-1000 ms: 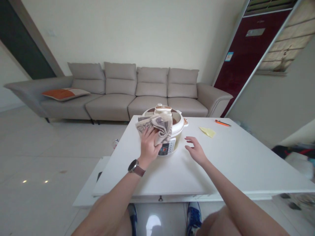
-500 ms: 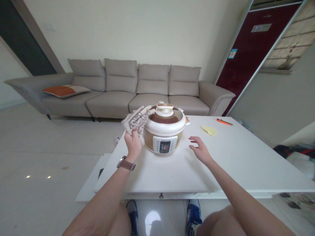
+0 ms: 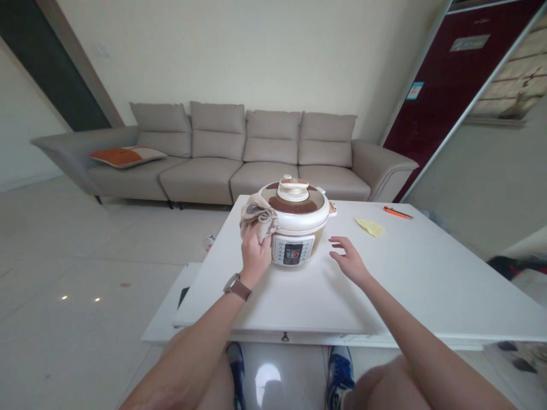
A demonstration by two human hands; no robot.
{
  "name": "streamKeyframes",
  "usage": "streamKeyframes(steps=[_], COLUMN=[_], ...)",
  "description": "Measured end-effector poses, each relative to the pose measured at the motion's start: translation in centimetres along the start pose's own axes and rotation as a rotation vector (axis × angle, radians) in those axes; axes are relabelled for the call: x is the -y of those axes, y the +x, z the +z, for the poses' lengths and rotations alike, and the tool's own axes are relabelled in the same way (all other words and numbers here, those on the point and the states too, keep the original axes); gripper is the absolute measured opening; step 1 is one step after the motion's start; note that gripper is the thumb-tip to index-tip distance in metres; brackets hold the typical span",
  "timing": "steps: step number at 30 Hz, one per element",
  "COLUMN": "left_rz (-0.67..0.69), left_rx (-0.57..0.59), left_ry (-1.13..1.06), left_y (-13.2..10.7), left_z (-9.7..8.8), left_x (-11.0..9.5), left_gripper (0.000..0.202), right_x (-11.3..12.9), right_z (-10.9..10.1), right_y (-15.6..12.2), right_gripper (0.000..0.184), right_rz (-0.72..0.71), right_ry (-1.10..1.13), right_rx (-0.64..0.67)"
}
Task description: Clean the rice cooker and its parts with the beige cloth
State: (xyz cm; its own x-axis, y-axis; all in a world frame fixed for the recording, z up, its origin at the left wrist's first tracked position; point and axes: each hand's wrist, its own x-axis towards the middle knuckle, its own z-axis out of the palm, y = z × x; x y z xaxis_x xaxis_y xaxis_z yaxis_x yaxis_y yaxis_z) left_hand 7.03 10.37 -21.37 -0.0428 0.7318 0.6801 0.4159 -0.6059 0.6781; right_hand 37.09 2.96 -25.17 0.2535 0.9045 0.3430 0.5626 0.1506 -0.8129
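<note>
A white and gold electric pressure cooker (image 3: 294, 219) with a brown-topped lid stands on the white table (image 3: 384, 279), its control panel facing me. My left hand (image 3: 255, 250), with a watch on the wrist, is closed on a crumpled beige patterned cloth (image 3: 258, 216). The cloth lies against the cooker's left side, over the edge of its lid rim. To the right of the cooker, my right hand (image 3: 347, 261) hovers above the table with fingers apart and nothing in them.
A yellow piece of paper or cloth (image 3: 370, 227) and an orange utility knife (image 3: 397, 212) lie on the table's far right part. Beyond the table stands a long grey sofa (image 3: 269, 171) with an orange and white cushion (image 3: 126, 156). A drawer knob (image 3: 285, 337) juts from the table's front.
My left hand has moved the cloth rightward against the cooker's side, and the cloth is more bunched. My right hand stays nearly still. The whole view has shifted slightly.
</note>
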Motion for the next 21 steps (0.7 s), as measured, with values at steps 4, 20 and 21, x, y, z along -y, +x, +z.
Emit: streamKeyframes(steps=[4,20,21], left_rz=[0.001,-1.039,-1.06], left_rx=[0.0,-0.324,-0.332], left_ry=[-0.054,-0.453,-0.445], left_y=[-1.0,-4.3,-4.0], left_z=[0.6,4.3,4.3], left_x=[-0.8,1.9,2.2], left_gripper=[0.042,0.026,0.026], right_x=[0.0,0.6,0.6], right_z=[0.1,0.4,0.4], right_y=[0.0,0.0,0.0], right_gripper=[0.035,0.036,0.036], right_rz=[-0.001,0.047,0.047], right_ry=[-0.004,0.009,0.011], right_rx=[0.012,0.039,0.041])
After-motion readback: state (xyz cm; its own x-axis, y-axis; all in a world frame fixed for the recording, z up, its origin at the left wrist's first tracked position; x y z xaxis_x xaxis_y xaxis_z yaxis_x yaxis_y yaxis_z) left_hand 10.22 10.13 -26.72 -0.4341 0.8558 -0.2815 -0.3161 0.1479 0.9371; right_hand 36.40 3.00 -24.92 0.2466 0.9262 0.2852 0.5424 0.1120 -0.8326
